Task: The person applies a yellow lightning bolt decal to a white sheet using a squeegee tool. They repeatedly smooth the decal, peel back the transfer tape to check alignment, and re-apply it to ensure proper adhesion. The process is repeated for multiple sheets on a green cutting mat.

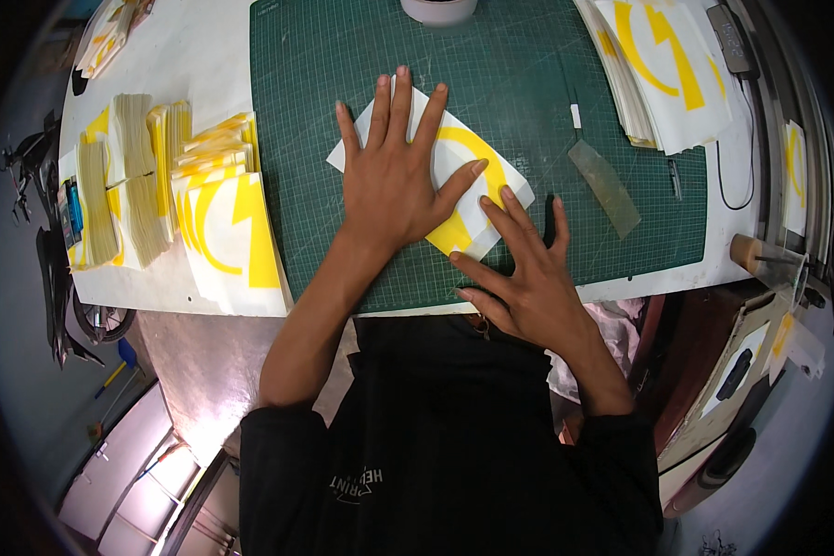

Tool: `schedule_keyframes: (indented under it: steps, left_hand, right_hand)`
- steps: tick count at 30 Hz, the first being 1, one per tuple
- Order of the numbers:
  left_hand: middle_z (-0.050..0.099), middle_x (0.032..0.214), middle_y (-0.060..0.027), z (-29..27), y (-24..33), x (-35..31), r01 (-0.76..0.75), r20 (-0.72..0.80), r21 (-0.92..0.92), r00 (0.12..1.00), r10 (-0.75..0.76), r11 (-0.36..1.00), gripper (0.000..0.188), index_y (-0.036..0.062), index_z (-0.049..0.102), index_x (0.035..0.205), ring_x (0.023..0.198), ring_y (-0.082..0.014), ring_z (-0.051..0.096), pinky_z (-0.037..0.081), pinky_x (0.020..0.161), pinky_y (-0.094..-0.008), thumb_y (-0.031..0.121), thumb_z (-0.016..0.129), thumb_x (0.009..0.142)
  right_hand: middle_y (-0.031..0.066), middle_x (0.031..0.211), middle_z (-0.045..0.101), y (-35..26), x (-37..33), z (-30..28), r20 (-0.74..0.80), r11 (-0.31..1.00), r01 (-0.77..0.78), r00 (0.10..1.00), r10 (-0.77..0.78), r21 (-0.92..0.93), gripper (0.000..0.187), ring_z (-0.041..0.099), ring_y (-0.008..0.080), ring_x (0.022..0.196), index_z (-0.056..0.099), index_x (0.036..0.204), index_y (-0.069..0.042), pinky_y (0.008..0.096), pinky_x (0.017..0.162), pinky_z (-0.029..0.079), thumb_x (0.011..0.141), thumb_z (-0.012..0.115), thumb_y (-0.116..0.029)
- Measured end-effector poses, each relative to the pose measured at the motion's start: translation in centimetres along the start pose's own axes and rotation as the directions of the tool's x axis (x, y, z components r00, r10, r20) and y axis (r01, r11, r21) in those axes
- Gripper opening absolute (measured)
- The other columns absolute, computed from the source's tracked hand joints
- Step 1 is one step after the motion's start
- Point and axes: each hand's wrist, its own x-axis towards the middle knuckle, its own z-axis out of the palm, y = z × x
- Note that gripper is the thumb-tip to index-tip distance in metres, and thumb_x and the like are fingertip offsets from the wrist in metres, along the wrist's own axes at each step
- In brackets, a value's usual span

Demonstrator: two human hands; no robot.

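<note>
A white sheet with a bold yellow print (485, 148) lies slantwise on the green cutting mat (315, 56), and it looks folded. My left hand (389, 176) rests flat on it with fingers spread, covering much of its middle. Nothing is gripped in that hand. My right hand (533, 283) is at the sheet's lower right edge, fingers apart, with some fingertips touching the paper. Its thumb is near the sheet's lowest corner. A clear plastic strip (607, 190) lies on the mat to the right of the sheet.
Piles of yellow-and-white folded sheets (227, 232) crowd the table's left side. Another stack (667, 79) sits at the far right, beside a black device with a cable (734, 42). A white round object (438, 11) stands at the far edge. A slim tool (675, 179) lies near the mat's right edge.
</note>
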Motion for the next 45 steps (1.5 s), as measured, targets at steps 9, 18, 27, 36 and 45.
schedule_keyframes:
  steps: [9, 18, 27, 36, 45]
  left_hand:
    - [0.031, 0.169, -0.0308, -0.3, 0.1, 0.1, 0.000, 0.023, -0.007, 1.000, 0.000, 1.000, 0.088, 0.0133, 0.042, 0.164, 0.160, -0.0464, 0.026, 0.008, 0.123, -0.0754, 0.071, 0.056, 0.098]
    - [0.030, 0.170, -0.0273, 0.1, -0.2, 0.1, 0.013, 0.031, -0.010, 0.999, -0.013, 1.000, 0.086, 0.0167, 0.040, 0.165, 0.161, -0.0444, 0.025, 0.008, 0.124, -0.0735, 0.070, 0.055, 0.099]
    - [0.030, 0.171, -0.0268, -0.1, -0.1, 0.1, 0.017, 0.034, -0.024, 0.999, -0.016, 1.000, 0.086, 0.0170, 0.041, 0.165, 0.161, -0.0442, 0.025, 0.008, 0.124, -0.0736, 0.070, 0.055, 0.099]
    - [0.027, 0.173, -0.0245, 0.4, -0.6, 0.1, 0.017, 0.030, -0.024, 0.999, -0.016, 1.000, 0.078, 0.0180, 0.041, 0.165, 0.162, -0.0428, 0.023, 0.007, 0.124, -0.0739, 0.064, 0.051, 0.103]
    - [0.027, 0.173, -0.0229, 0.5, -0.5, -0.1, 0.024, 0.033, -0.002, 0.999, -0.024, 1.000, 0.076, 0.0193, 0.041, 0.165, 0.162, -0.0415, 0.023, 0.006, 0.124, -0.0742, 0.065, 0.048, 0.104]
  right_hand:
    - [0.0084, 0.142, 0.054, 0.1, -0.4, 1.2, -0.050, 0.979, 0.147, 0.987, -0.155, -0.144, 0.040, 0.047, 0.0312, 0.144, 0.075, 0.119, -0.019, 0.0749, 0.122, 0.018, 0.088, 0.081, -0.044]
    - [0.0087, 0.134, 0.053, -0.8, -0.3, 2.3, -0.038, 0.982, 0.067, 0.996, -0.075, -0.174, 0.055, 0.046, 0.0254, 0.143, 0.073, 0.132, -0.030, 0.0713, 0.124, 0.017, 0.088, 0.070, -0.063]
    - [0.0091, 0.139, 0.053, -0.7, -0.6, 2.2, -0.048, 0.982, 0.077, 0.995, -0.086, -0.171, 0.057, 0.046, 0.0264, 0.144, 0.072, 0.134, -0.028, 0.0715, 0.123, 0.017, 0.086, 0.073, -0.060]
    - [0.0102, 0.134, 0.054, -1.8, 0.8, 1.9, -0.044, 0.986, 0.034, 0.998, -0.042, -0.163, 0.055, 0.049, 0.0293, 0.139, 0.074, 0.131, -0.028, 0.0714, 0.121, 0.018, 0.088, 0.072, -0.062]
    - [0.0093, 0.121, 0.056, -0.8, -0.8, 1.9, -0.067, 0.963, 0.086, 0.992, -0.106, -0.257, 0.059, 0.052, 0.0286, 0.132, 0.075, 0.128, -0.025, 0.0747, 0.119, 0.021, 0.085, 0.072, -0.067]
